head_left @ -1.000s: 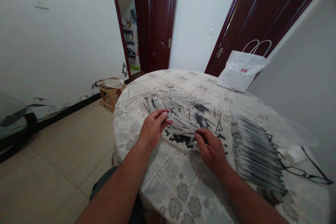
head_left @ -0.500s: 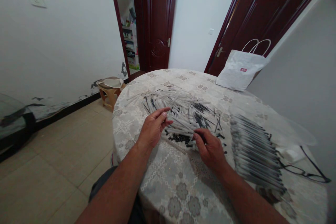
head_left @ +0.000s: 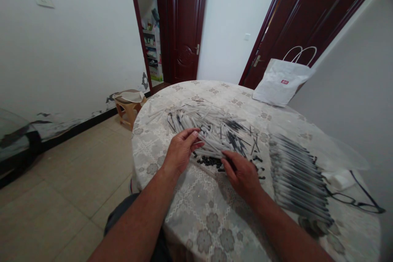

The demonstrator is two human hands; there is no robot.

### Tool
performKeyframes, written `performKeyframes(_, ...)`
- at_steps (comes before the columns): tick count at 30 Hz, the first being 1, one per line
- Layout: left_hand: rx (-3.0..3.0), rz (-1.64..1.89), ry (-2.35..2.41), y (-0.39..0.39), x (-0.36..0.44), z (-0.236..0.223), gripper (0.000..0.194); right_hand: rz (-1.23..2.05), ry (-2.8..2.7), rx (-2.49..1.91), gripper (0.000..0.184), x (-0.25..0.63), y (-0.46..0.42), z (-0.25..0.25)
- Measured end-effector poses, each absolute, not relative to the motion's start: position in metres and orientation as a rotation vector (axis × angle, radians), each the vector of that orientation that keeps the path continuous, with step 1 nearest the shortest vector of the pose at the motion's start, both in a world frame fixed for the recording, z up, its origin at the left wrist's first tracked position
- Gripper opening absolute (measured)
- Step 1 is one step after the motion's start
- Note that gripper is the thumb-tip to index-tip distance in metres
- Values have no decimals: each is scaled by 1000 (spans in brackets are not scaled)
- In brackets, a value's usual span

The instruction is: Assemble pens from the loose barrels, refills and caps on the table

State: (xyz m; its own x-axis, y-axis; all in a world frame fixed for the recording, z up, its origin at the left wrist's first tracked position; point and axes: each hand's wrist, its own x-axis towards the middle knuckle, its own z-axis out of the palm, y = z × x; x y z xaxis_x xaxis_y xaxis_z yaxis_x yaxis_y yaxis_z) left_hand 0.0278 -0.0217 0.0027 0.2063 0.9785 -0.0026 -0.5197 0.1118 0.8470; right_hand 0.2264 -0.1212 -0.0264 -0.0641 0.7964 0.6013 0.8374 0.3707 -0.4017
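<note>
My left hand [head_left: 181, 149] is closed in a pinch over the near left side of a loose pile of pale, clear pen tubes [head_left: 211, 118]. Whatever lies between its thumb and forefinger is too small to make out. On the pile's near right side, my right hand [head_left: 241, 170] has its thumb and forefinger bent together by the end of a pale tube; I cannot tell whether it grips that tube. Small black caps [head_left: 208, 161] lie between the hands. Thin dark refills [head_left: 235, 126] rest among the tubes farther back.
A row of dark-cored pens [head_left: 301, 176] lies to the right, with eyeglasses [head_left: 353, 202] and clear plastic film [head_left: 344, 149] beside it. A white paper bag [head_left: 281, 84] stands at the table's back right. The round table wears a patterned cloth [head_left: 211, 223]. A stool [head_left: 128, 110] stands at left.
My right hand has shifted slightly left, closer to my left hand. The left thumb and forefinger have drawn together at their tips. The pile looks the same.
</note>
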Motion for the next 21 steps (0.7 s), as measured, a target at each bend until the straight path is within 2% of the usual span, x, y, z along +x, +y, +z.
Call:
performKeyframes(6, 877, 1188, 668, -24, 29, 3, 29, -188, -1929, -1401, 25, 226, -119, -33)
performKeyframes(11, 847, 1207, 704, -26, 33, 3, 30, -42, -1861, -1398, 25, 219, -124, -28)
performKeyframes(15, 864, 1202, 717, -28, 36, 4, 31, 290, -1695, -1454, 23, 216, -125, -21)
performKeyframes(21, 910, 1222, 773, -27, 38, 7, 31, 1096, -1344, -1390, 27, 218, -116, -17)
